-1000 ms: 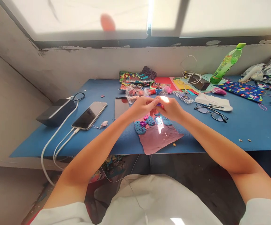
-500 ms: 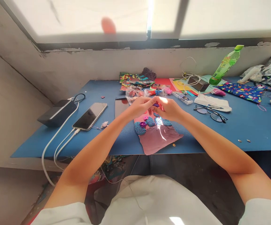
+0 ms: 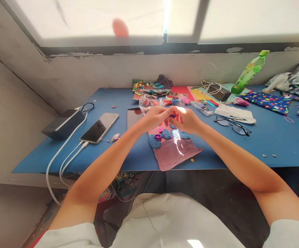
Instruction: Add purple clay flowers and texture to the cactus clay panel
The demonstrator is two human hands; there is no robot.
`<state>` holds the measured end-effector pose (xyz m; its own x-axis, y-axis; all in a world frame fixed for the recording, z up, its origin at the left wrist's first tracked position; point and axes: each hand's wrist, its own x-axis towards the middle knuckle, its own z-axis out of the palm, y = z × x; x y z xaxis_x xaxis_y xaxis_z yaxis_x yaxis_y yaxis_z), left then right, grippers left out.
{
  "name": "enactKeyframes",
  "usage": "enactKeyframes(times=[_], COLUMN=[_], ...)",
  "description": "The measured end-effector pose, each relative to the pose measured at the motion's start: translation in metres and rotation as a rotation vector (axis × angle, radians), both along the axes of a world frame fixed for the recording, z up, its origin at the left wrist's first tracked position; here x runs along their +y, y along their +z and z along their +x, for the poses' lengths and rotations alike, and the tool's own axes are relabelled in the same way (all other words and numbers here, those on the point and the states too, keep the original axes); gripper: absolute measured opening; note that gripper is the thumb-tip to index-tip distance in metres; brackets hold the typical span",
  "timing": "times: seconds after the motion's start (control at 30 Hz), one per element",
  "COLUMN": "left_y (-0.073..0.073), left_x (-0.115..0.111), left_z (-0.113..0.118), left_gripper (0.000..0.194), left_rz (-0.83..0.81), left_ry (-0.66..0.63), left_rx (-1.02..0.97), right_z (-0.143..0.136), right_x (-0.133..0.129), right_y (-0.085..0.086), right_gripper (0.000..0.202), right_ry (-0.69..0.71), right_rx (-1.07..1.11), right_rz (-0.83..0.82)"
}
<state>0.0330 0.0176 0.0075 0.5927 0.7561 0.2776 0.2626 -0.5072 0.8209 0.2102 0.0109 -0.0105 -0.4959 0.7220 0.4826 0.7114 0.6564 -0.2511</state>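
Observation:
My left hand [image 3: 157, 116] and my right hand [image 3: 188, 120] meet at the fingertips above the middle of the desk. Pinched between them is a small dark purple piece [image 3: 173, 116], perhaps modelling clay, mostly covered by the fingers. Below the hands lies a thin pink sheet [image 3: 175, 153] that looks like flattened clay. Blue rounded pieces [image 3: 155, 141] pitted with holes sit along its upper part, with small magenta flower-like pieces [image 3: 158, 137] among them. The sheet's far part is hidden behind my hands.
Left on the blue desk [image 3: 108, 155] are a charging phone [image 3: 99, 128] and a black box [image 3: 64, 124] with cables. Clear plastic packets [image 3: 149, 102] lie behind the hands. Glasses [image 3: 232, 126], a cloth [image 3: 235, 113] and a tilted green bottle [image 3: 250, 73] are to the right.

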Motion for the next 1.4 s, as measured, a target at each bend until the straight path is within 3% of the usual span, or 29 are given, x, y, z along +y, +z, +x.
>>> enactKeyframes(times=[0.3, 0.47, 0.6, 0.7, 0.9, 1.2, 1.4], left_y=[0.0095, 0.0065, 0.0084, 0.0102, 0.0090, 0.0088, 0.0079], left_x=[-0.0052, -0.0039, -0.0035, -0.0026, 0.0006, 0.0011, -0.0019], left_z=[-0.0007, -0.0003, -0.0005, -0.0012, -0.0042, -0.0053, -0.0012], left_gripper=[0.046, 0.027, 0.032, 0.037, 0.021, 0.021, 0.035], left_rz=[-0.271, -0.269, -0.316, -0.418, -0.539, -0.567, -0.397], left_ry=[-0.114, -0.082, -0.070, -0.103, -0.190, -0.190, -0.105], left_rx=[-0.143, -0.163, -0.200, -0.282, -0.361, -0.329, -0.198], right_z=[0.0013, 0.0015, 0.0026, 0.0031, 0.0032, 0.0050, 0.0048], right_x=[-0.0054, -0.0056, -0.0043, -0.0054, -0.0074, -0.0041, -0.0020], right_y=[0.0049, 0.0066, 0.0052, 0.0052, 0.0069, 0.0043, 0.0017], right_gripper=[0.058, 0.053, 0.048, 0.045, 0.042, 0.055, 0.052], right_ry=[0.170, 0.149, 0.130, 0.112, 0.047, 0.023, 0.039], right_rx=[0.127, 0.155, 0.139, 0.115, 0.052, -0.026, -0.014], right_rz=[-0.011, 0.006, -0.005, -0.043, 0.019, 0.198, 0.300])
